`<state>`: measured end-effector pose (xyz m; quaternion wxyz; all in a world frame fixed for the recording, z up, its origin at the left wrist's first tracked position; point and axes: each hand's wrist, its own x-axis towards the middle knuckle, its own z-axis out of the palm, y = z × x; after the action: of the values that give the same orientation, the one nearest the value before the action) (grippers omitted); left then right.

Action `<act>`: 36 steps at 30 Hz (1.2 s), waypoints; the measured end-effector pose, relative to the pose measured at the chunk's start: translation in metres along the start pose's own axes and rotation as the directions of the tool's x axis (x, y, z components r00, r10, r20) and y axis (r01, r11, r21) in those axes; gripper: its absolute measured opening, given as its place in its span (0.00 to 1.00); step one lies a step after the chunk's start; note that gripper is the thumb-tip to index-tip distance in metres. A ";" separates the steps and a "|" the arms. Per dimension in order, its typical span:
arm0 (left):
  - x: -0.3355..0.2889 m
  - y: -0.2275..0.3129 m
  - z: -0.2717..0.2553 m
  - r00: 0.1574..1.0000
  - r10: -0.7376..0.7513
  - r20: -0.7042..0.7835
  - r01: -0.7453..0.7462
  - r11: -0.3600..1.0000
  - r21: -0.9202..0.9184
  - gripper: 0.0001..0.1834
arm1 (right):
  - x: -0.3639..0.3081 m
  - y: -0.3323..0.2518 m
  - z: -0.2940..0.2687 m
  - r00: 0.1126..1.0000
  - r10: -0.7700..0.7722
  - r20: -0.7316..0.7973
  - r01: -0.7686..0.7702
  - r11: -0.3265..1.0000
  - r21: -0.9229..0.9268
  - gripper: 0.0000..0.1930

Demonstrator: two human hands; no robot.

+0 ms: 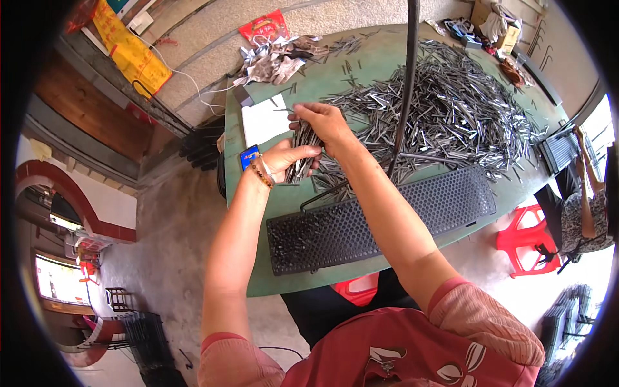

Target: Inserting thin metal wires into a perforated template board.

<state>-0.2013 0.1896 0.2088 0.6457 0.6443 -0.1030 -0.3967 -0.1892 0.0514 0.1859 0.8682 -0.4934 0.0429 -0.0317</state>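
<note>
Over the left part of a green table [256, 271], my left hand [288, 158] is closed around a bundle of thin dark metal strips [303, 145]. My right hand [325, 126] sits at the upper side of that bundle, thumb and fingers pressed against the strips. A large heap of the same loose strips [451, 103] spreads over the table to the right of my hands. Nearer to me lies a long black tray with a honeycomb of holes [412, 209]. Its left end looks filled with strip ends, the rest shows bare holes.
A black metal bar [407, 77] rises over the tray and heap. White paper [264, 121] and a blue-screened phone [249, 157] lie left of my hands. Crumpled cloths [274, 61] and a red packet [264, 27] are behind. A red stool [527, 238] stands at right.
</note>
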 end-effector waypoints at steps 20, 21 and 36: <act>-0.130 -0.139 0.135 0.984 0.160 -0.071 -0.175 0.918 -0.355 0.15 | -0.180 -0.009 -0.057 0.867 0.222 0.446 0.030 0.871 -0.491 0.12; -0.127 -0.158 0.144 0.985 0.155 -0.070 -0.170 0.914 -0.369 0.14 | -0.188 -0.002 -0.069 0.864 0.214 0.455 0.107 0.806 -0.582 0.12; -0.125 -0.220 0.163 0.992 0.083 -0.094 -0.119 0.865 -0.488 0.09 | -0.199 0.021 -0.075 0.947 0.029 0.320 0.160 0.819 -0.551 0.10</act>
<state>-0.4729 0.1793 0.0797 0.8115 0.4657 -0.0097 -0.3528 -0.3943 0.0178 0.1381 0.6748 -0.7298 -0.1052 0.0311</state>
